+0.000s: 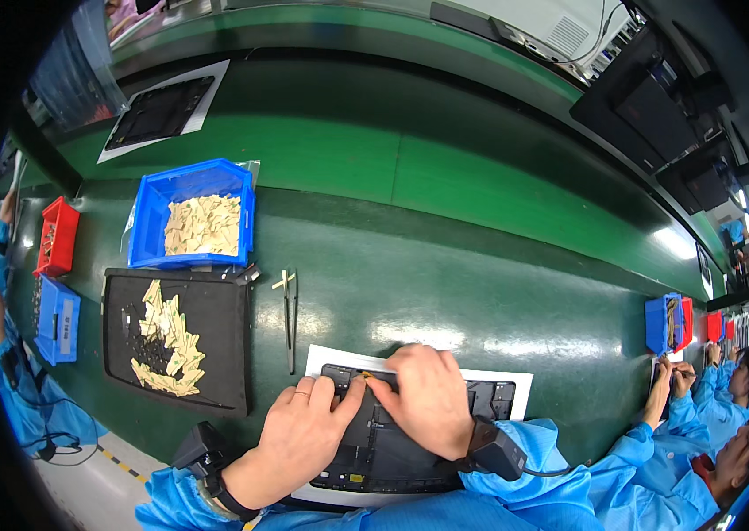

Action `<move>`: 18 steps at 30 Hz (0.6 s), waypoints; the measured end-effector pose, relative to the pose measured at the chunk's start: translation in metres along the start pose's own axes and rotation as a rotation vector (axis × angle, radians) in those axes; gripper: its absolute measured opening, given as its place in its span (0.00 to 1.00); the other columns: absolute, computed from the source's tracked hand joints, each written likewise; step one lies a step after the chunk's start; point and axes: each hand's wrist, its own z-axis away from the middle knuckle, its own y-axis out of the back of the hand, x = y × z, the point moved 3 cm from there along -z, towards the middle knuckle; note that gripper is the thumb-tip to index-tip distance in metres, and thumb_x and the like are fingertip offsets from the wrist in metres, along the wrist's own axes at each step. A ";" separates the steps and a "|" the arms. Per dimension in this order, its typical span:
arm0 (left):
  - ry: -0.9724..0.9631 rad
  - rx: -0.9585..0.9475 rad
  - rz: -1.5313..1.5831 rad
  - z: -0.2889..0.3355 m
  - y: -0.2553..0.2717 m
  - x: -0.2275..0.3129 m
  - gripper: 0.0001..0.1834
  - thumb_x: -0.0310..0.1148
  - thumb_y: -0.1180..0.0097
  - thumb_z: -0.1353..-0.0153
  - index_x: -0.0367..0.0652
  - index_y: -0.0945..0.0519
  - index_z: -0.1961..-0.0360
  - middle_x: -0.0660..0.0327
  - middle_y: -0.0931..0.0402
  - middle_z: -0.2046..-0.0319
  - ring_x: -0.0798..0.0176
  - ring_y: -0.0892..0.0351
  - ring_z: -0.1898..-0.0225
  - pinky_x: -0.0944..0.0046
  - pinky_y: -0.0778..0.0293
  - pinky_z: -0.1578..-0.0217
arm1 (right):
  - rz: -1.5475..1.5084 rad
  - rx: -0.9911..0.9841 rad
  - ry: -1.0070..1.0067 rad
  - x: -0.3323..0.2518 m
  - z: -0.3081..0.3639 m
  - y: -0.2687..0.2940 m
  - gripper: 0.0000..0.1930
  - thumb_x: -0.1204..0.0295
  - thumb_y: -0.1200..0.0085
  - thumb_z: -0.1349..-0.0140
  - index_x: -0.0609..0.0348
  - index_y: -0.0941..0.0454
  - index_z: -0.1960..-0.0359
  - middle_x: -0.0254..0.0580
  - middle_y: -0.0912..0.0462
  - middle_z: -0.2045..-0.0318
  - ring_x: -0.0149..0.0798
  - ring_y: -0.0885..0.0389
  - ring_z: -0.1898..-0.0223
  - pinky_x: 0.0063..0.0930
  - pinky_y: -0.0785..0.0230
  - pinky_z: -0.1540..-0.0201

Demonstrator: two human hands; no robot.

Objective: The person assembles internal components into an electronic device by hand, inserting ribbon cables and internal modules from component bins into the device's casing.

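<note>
A flat black tablet housing (366, 442) lies on a white sheet (519, 398) in front of me. My left hand (299, 434) rests on its far left part, fingers bent over the far edge and thumb reaching inward. My right hand (428, 398) is curled over the far middle edge, its thumb pointing left. The two thumbs nearly meet at a small yellow piece (366, 374) at the housing's far edge; the right thumb presses against it. Curled fingers hide part of that edge. Both wrists wear black devices.
A black tray (237, 354) at left holds cream adhesive strips (171, 341) and small black bits. Behind it stands a blue bin (246, 212) of similar strips. Tweezers (291, 323) lie beside the tray. Another housing (162, 111) lies on the shelf. Co-workers (737, 442) sit at right.
</note>
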 end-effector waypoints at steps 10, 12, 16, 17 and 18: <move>-0.014 0.065 0.034 0.003 -0.006 -0.002 0.25 0.26 0.46 0.54 0.42 0.22 0.50 0.61 0.37 0.75 0.58 0.30 0.71 0.62 0.32 0.72 | -0.152 -0.154 0.179 0.012 0.008 0.014 0.14 0.79 0.43 0.50 0.47 0.19 0.62 0.34 0.25 0.64 0.39 0.26 0.65 0.30 0.36 0.60; -0.002 0.071 -0.004 0.007 -0.009 0.000 0.25 0.26 0.46 0.54 0.44 0.21 0.50 0.61 0.38 0.75 0.59 0.31 0.71 0.62 0.33 0.72 | -0.032 -0.241 0.267 0.009 0.008 0.011 0.15 0.80 0.45 0.50 0.45 0.18 0.62 0.32 0.25 0.62 0.36 0.27 0.62 0.29 0.38 0.61; -0.073 0.036 -0.089 0.004 -0.009 0.001 0.26 0.30 0.47 0.52 0.51 0.23 0.47 0.63 0.38 0.74 0.61 0.33 0.69 0.65 0.36 0.72 | -0.188 -0.261 0.200 0.021 0.008 0.010 0.14 0.82 0.46 0.51 0.49 0.18 0.65 0.33 0.25 0.63 0.37 0.26 0.62 0.30 0.35 0.60; -0.074 0.038 -0.086 0.001 -0.008 0.000 0.26 0.30 0.47 0.52 0.51 0.23 0.47 0.63 0.38 0.74 0.61 0.33 0.69 0.65 0.36 0.72 | -0.341 -0.185 0.077 0.028 0.011 0.009 0.13 0.83 0.46 0.52 0.50 0.18 0.67 0.34 0.25 0.63 0.39 0.25 0.63 0.31 0.34 0.60; -0.070 0.014 -0.091 0.000 -0.007 0.000 0.27 0.31 0.46 0.52 0.53 0.24 0.46 0.63 0.38 0.74 0.61 0.33 0.69 0.65 0.37 0.72 | -0.499 -0.112 -0.046 0.032 0.012 0.008 0.12 0.83 0.46 0.53 0.52 0.19 0.69 0.36 0.24 0.64 0.41 0.24 0.63 0.32 0.33 0.59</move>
